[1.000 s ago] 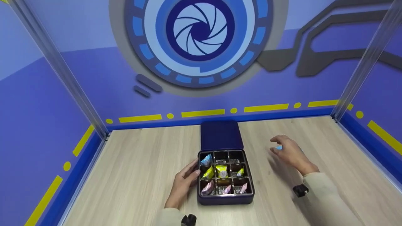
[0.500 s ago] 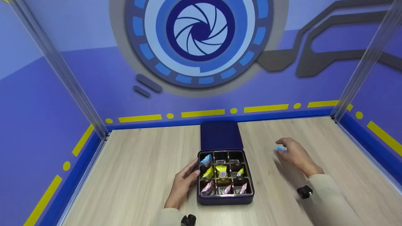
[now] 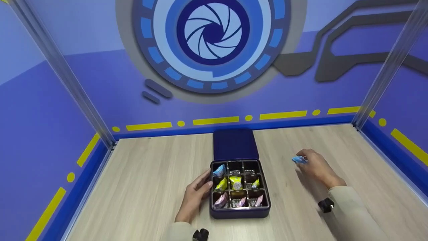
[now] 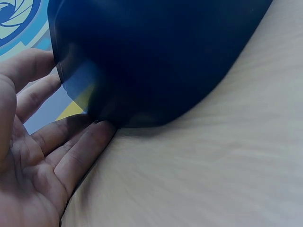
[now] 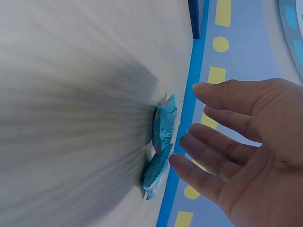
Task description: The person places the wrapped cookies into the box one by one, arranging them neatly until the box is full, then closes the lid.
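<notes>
My left hand (image 3: 195, 195) rests against the left side of a dark blue box (image 3: 240, 213). In the left wrist view its straight fingers touch the box wall (image 4: 156, 61). Inside the box, a clear-edged divided tray carries a blue wrapped candy (image 3: 219, 170) at back left, yellow candies (image 3: 236, 182) across the middle row and pink candies (image 3: 220, 201) along the front. To the right, my right hand (image 3: 317, 169) is beside blue wrapped candy (image 3: 299, 159). The right wrist view shows two blue candies (image 5: 164, 122) lying end to end on the table, close by the extended fingers.
The box lid (image 3: 235, 144) lies folded back behind the box, near the blue back wall (image 3: 214, 97). Printed side walls with metal corner posts (image 3: 83, 97) bound the wooden table (image 3: 150, 174). Black wrist cameras (image 3: 326, 205) sit on both sleeves.
My right hand has shifted a little right and toward me, so more of the blue candy shows. The left hand and the box have stayed put.
</notes>
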Demonstrator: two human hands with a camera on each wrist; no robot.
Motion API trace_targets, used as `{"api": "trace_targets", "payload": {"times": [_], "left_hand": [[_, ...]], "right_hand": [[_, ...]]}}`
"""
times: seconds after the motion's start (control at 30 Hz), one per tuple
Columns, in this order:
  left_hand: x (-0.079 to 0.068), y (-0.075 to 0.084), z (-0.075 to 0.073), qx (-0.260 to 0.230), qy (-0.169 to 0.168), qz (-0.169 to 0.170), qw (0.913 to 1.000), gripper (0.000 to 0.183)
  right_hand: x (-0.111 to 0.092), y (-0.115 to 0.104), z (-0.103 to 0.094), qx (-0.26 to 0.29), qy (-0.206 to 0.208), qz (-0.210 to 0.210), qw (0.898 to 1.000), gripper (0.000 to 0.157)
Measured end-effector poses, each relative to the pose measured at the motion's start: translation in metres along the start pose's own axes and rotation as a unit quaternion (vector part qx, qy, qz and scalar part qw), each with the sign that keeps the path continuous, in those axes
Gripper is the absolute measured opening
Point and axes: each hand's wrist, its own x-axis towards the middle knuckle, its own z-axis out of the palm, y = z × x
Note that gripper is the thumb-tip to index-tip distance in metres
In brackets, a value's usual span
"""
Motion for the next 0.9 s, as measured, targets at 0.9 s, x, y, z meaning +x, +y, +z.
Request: {"api": "trace_targets", "payload": {"times": [0.9], "left_hand": [[0.0, -0.001, -0.001, 0.002, -0.007, 0.009, 0.9999, 0.056]], "right_hand": [[0.004, 0.012, 0.005, -0.033, -0.007, -0.03, 0.999, 0.04]]}}
